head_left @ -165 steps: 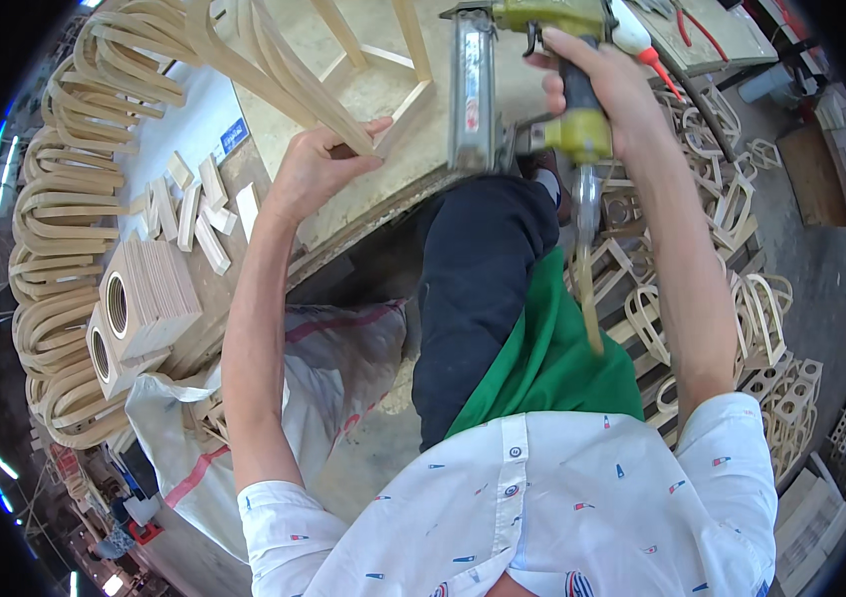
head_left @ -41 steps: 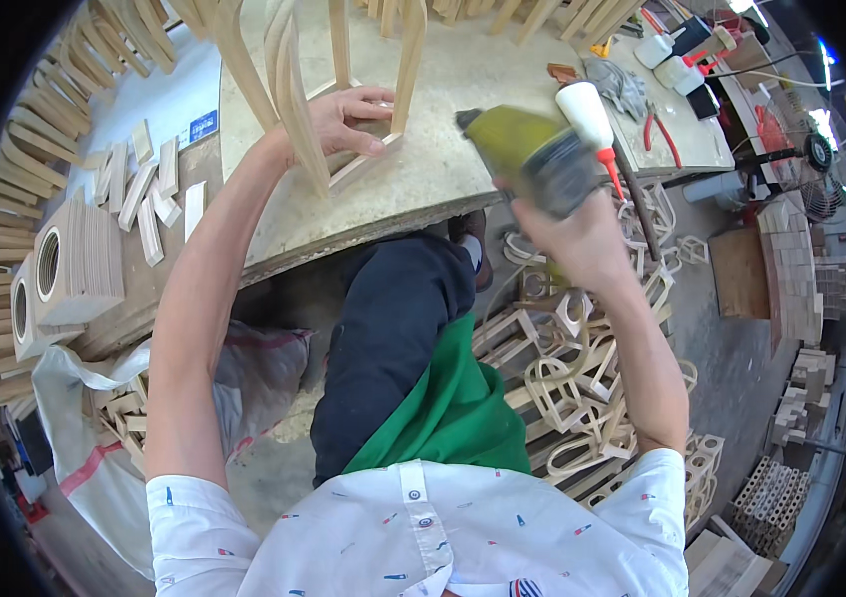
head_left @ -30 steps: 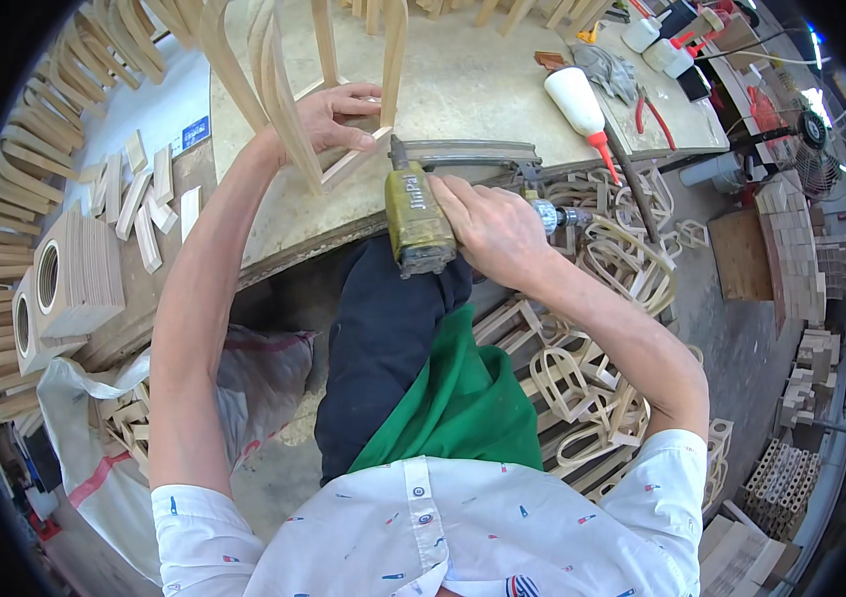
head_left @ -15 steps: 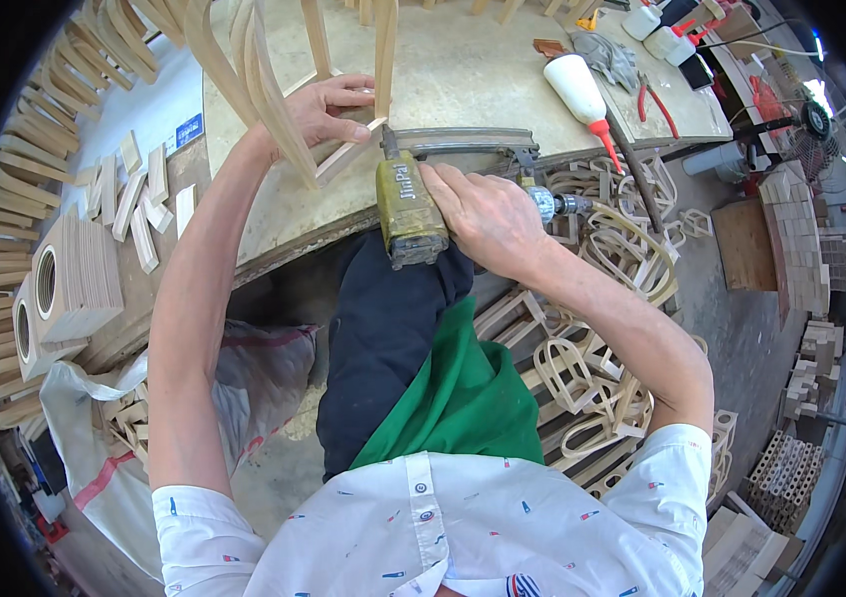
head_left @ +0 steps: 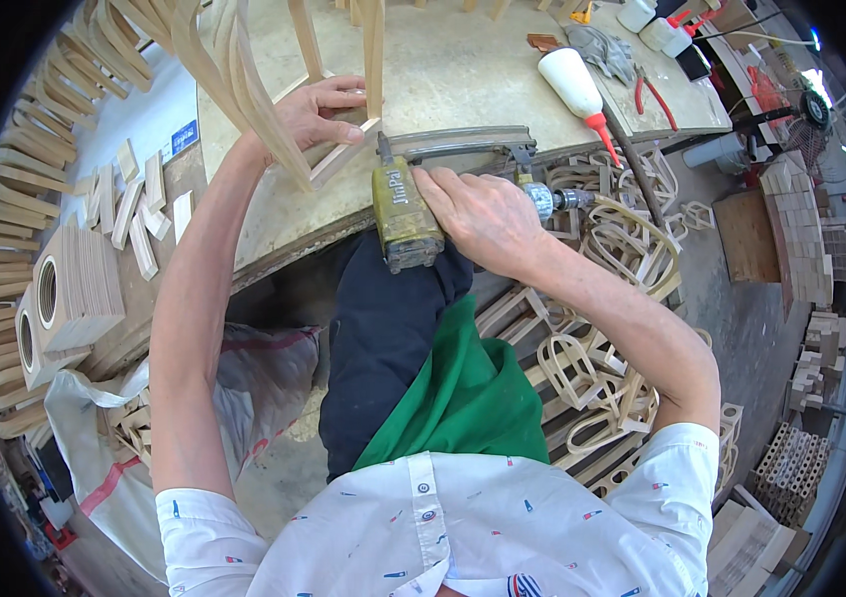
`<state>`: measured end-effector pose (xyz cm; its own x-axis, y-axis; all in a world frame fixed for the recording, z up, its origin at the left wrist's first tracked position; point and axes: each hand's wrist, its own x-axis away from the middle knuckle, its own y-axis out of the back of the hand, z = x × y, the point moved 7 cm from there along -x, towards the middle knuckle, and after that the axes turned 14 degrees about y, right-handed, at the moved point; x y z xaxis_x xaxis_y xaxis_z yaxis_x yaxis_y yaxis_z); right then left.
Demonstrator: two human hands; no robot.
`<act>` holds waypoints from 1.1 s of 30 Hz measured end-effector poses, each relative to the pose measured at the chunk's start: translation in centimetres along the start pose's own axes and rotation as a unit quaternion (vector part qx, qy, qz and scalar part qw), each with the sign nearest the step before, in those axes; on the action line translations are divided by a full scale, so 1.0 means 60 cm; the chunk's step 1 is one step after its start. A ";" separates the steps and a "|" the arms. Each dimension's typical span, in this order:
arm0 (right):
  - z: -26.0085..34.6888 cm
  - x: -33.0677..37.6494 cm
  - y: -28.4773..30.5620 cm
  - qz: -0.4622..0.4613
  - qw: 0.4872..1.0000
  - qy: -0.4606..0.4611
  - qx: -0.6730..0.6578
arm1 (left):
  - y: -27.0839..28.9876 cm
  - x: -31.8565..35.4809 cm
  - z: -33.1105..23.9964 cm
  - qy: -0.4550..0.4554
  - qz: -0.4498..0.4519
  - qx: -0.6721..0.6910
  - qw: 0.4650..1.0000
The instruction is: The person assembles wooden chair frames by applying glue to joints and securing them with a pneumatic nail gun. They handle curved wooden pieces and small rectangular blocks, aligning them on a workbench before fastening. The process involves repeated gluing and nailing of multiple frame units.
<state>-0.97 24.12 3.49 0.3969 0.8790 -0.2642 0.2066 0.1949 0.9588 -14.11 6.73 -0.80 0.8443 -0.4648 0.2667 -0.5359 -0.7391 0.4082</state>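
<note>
Pressing the yellow nail gun [head_left: 405, 211] sideways on the workbench [head_left: 463, 80], right hand [head_left: 478, 214] fingers clamped round its grip, nose at the wooden frame [head_left: 343, 154], left hand [head_left: 316, 109] fingers curled, steadying that frame.
</note>
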 end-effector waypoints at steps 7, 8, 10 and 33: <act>0.001 -0.001 -0.005 -0.005 1.000 0.014 0.012 | 0.000 -0.003 0.003 -0.001 0.001 0.000 1.000; 0.002 -0.002 -0.005 -0.004 1.000 0.013 0.009 | 0.000 -0.003 0.005 -0.003 0.003 0.005 1.000; 0.003 -0.002 -0.003 -0.013 1.000 0.017 0.016 | 0.001 -0.004 0.007 -0.001 0.003 0.011 1.000; -0.338 0.070 -0.054 -0.259 0.603 -0.444 -0.609 | 0.077 0.202 0.024 0.113 -0.316 0.010 0.942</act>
<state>-18.10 36.01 1.39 0.9962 0.0874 0.0060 -0.0870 0.9947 -0.0552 -6.33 -3.03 3.06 0.9701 0.1849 0.1574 0.0746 -0.8439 0.5313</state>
